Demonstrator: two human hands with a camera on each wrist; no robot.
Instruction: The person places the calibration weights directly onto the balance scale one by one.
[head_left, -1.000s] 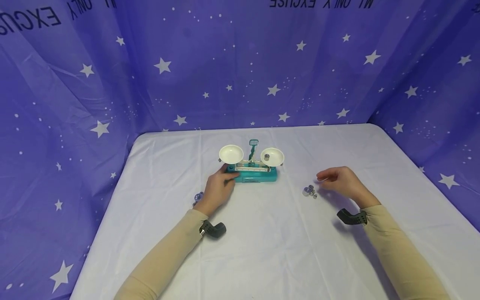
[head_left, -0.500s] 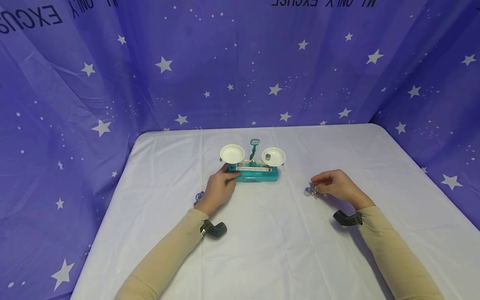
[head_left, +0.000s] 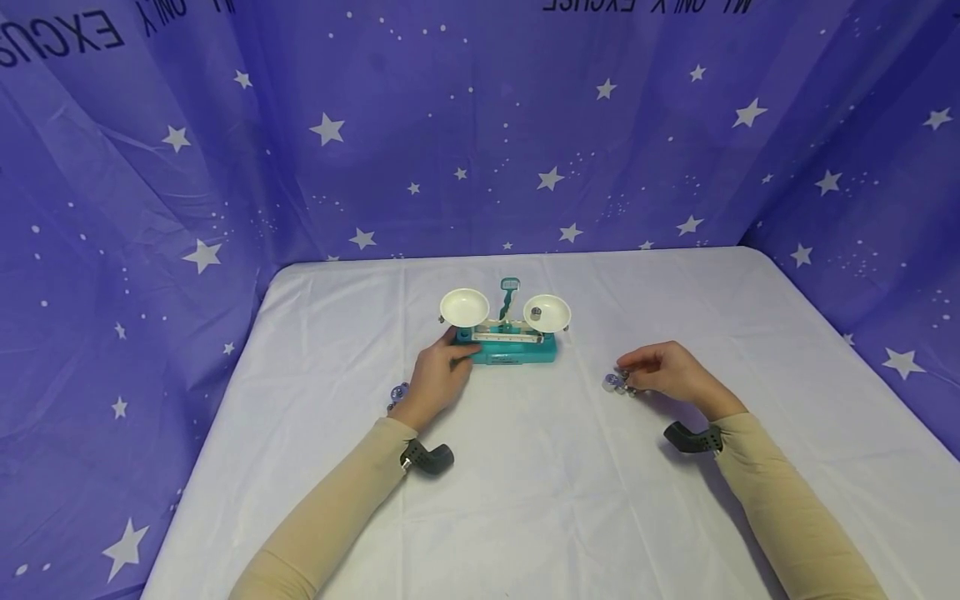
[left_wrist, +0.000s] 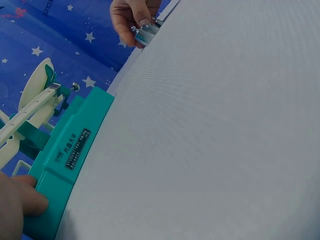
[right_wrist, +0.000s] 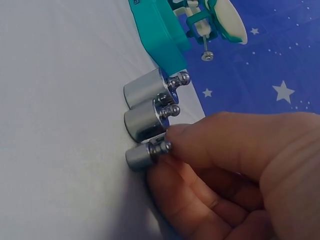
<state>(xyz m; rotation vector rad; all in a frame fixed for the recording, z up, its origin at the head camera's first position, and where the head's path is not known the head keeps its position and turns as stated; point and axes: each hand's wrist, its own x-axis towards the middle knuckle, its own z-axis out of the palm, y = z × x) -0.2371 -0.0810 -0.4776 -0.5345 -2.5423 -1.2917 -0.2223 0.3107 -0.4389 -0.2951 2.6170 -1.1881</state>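
A teal balance scale (head_left: 517,354) with two white pans stands on the table. My left hand (head_left: 437,375) grips the left end of its base, thumb on the front face in the left wrist view. One metal weight (head_left: 536,313) sits in the right pan; the left pan (head_left: 464,307) holds nothing. To the right of the scale, my right hand (head_left: 667,371) is at a cluster of knobbed metal weights (head_left: 611,382). Its thumb and index finger close around a small weight (right_wrist: 140,157) at its knob, beside two larger weights (right_wrist: 145,121). The curled fingers partly hide their contact.
More metal weights (head_left: 399,392) lie left of my left wrist, partly hidden by it. White cloth covers the table (head_left: 510,483). A blue star-patterned curtain (head_left: 450,125) hangs behind and at the sides.
My right hand has moved left and down onto the weights, closing its fingers there. The larger weight has shifted slightly left. My left hand stays on the scale's base.
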